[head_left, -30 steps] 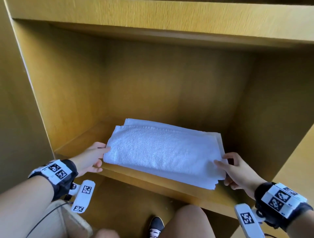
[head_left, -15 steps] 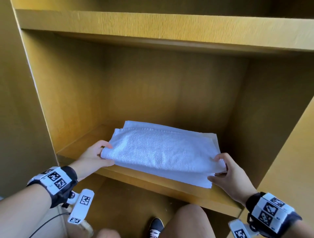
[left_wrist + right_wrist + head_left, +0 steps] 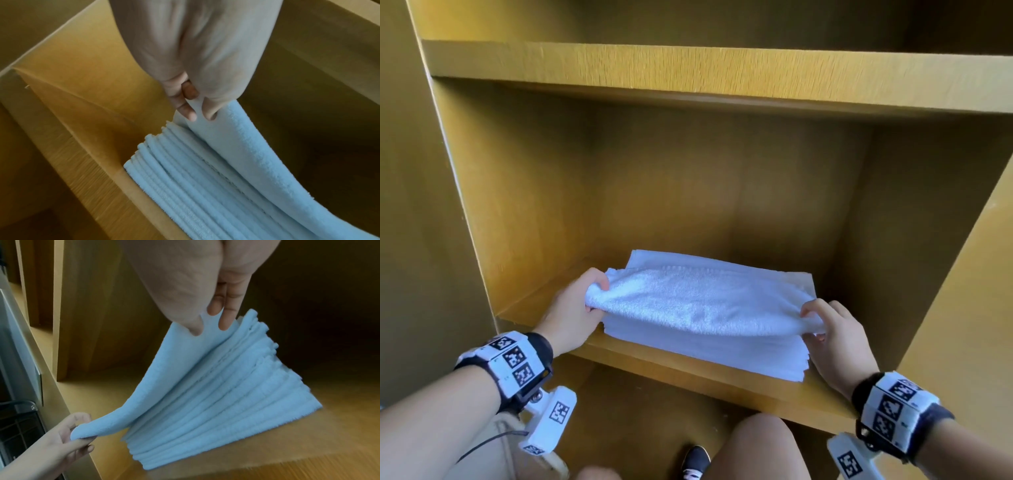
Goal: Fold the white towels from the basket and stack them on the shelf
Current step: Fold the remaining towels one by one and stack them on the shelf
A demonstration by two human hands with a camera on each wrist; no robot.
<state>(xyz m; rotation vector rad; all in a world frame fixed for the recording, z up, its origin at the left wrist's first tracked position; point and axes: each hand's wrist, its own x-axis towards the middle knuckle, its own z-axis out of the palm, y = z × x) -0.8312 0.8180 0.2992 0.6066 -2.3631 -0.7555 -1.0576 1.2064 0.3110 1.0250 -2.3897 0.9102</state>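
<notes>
The left hand has its grip clenched on the left end of the topmost white terry towel, fingers and thumb bunching the cloth, while the right hand pinches the towel's right end between thumb and fingers; the left wrist view shows the fingertips pressed into the fabric, and the right wrist view shows the same pinch from the other side. Between the two grips the towel is lifted off what lies beneath and bows upward in the middle. Under it sits a stack of folded white towels — many thin layers, their fuzzy edges lined up in ridges in both wrist views — lying on the yellow-brown wooden shelf board, close to its front edge and nearer the right wall of the compartment than the left. The compartment holds only this stack; another wooden board closes it from above, and its back is in shadow. Below the shelf edge, the head view shows a bare knee and the toe of a black shoe. In the right wrist view, a dark basket with a grid wall stands low at the left, beside the shelf unit. The towels look pale blue in the wrist views, white from the head.
</notes>
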